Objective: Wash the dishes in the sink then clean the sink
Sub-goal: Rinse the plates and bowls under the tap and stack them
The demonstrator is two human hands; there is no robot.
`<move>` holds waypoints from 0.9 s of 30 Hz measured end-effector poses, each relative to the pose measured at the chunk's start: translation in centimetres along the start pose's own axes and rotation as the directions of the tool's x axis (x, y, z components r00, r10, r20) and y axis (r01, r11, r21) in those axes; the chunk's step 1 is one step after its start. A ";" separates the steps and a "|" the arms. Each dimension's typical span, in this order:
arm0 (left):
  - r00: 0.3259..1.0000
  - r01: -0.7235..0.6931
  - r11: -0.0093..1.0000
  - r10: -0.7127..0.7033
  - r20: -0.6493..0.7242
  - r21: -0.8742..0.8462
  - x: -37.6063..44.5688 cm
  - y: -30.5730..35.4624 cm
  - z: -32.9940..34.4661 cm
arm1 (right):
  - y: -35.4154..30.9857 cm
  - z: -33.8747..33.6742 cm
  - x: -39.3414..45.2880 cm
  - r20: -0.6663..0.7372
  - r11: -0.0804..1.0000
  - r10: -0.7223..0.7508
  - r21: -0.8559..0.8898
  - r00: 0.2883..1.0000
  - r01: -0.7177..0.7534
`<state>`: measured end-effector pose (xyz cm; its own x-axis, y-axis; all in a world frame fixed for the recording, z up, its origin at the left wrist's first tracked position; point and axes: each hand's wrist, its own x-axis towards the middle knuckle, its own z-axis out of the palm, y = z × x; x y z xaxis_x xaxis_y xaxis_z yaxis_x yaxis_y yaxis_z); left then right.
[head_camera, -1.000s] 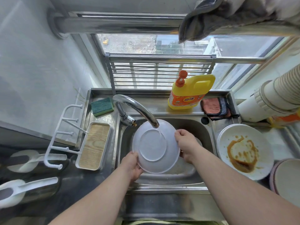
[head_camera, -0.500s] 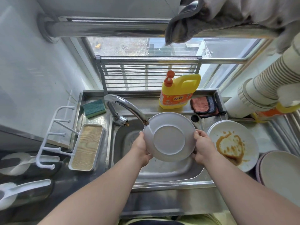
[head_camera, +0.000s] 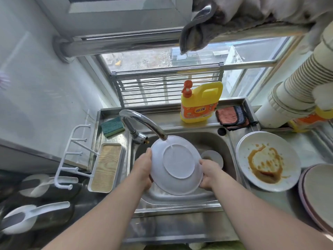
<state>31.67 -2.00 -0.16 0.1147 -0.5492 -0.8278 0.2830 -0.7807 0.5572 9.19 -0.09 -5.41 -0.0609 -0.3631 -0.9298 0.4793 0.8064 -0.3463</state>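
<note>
White plate (head_camera: pixel 177 166) tilted leftward, nearer tap (head_camera: pixel 144 123)

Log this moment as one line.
both hands: left hand, right hand | hold: round white plate, underside up | under: steel faucet

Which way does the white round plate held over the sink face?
Underside up, tilted: the white round plate shows its foot ring, gripped at opposite rims by left hand and right hand.

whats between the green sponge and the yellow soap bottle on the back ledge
In the head view, only the faucet rises between the sponge and the soap bottle; otherwise the ledge is bare steel.
</note>
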 end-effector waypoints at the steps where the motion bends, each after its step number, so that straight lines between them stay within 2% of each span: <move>1: 1.000 -0.012 1.000 0.012 0.004 0.002 -0.3 0.4 -0.5 | 0.4 0.7 0.2 0.037 1.000 0.026 0.017 0.999 -0.026; 4: 0.998 -0.063 0.998 0.063 -0.023 0.027 -1.0 1.6 -2.2 | 1.0 3.6 -1.2 0.124 0.998 0.050 0.031 0.991 -0.054; 9: 0.991 -0.096 0.990 0.104 -0.080 0.100 -1.8 2.3 -3.9 | 0.6 6.4 -2.1 0.121 1.000 0.000 -0.007 0.993 0.001; 12: 0.988 -0.044 0.998 0.050 -0.144 0.049 -1.8 1.9 -3.7 | -0.9 6.4 -1.4 0.084 0.995 -0.096 0.021 0.992 0.095; 15: 0.989 0.011 0.999 -0.017 -0.147 -0.045 -2.4 1.5 -2.0 | -3.3 5.5 -1.7 0.056 0.959 -0.284 0.023 0.957 0.283; 18: 0.992 0.102 0.989 -0.108 -0.061 -0.103 -2.2 0.9 -0.3 | -5.5 4.2 -3.7 0.030 0.888 -0.458 -0.035 0.888 0.459; 21: 0.985 0.170 0.967 -0.163 0.051 -0.191 -2.1 1.1 1.7 | -7.1 2.4 -5.4 0.017 0.839 -0.538 -0.080 0.843 0.538; 25: 0.964 0.251 0.903 -0.202 0.172 -0.347 -2.7 1.1 4.5 | -7.2 -0.3 -7.0 -0.034 0.855 -0.518 -0.020 0.855 0.518; 27: 0.961 0.255 0.906 -0.199 0.193 -0.337 -3.2 1.4 5.8 | -6.8 -1.7 -7.0 -0.056 0.883 -0.465 0.041 0.883 0.468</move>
<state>26.20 -3.05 3.67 -0.1295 -0.4296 -0.8937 0.6068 -0.7472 0.2712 4.84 -2.22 3.28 -0.3254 -0.6700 -0.6672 0.4303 0.5233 -0.7355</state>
